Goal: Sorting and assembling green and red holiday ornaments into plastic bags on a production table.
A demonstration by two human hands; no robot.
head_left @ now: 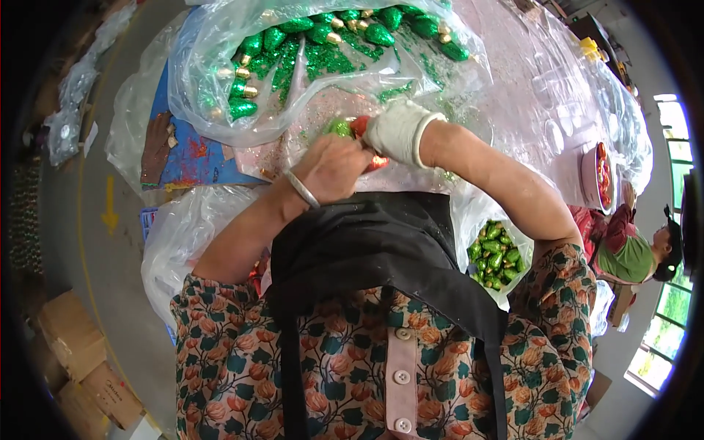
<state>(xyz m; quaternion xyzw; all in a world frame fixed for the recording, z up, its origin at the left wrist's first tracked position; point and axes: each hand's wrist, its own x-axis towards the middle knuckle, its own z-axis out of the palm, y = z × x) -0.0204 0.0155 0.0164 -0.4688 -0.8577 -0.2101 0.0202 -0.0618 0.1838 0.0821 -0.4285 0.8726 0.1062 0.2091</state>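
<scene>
My left hand [336, 170], bare with a pale bracelet at the wrist, is closed in front of my apron. A light green shiny ornament [339, 128] shows just beyond its fingers. My right hand [400, 133] wears a white glove and meets the left one, fingers curled inward. At its fingertips is a small red piece [359, 126], partly hidden. Another orange-red shiny ornament [378, 162] shows below the glove, beside my left hand. Just beyond both hands, a clear plastic bag [213, 125] is spread over the table with green glittered bulb-shaped ornaments [380, 34] and loose green glitter.
Beside my right side hangs a bag of small green ornaments [496, 253]. A white tub [591, 176] of red ornaments stands at the right, near another person [631, 246]. At left lie a blue board [198, 158] and plastic sheeting [198, 227]; cardboard boxes [73, 334] stand on the floor.
</scene>
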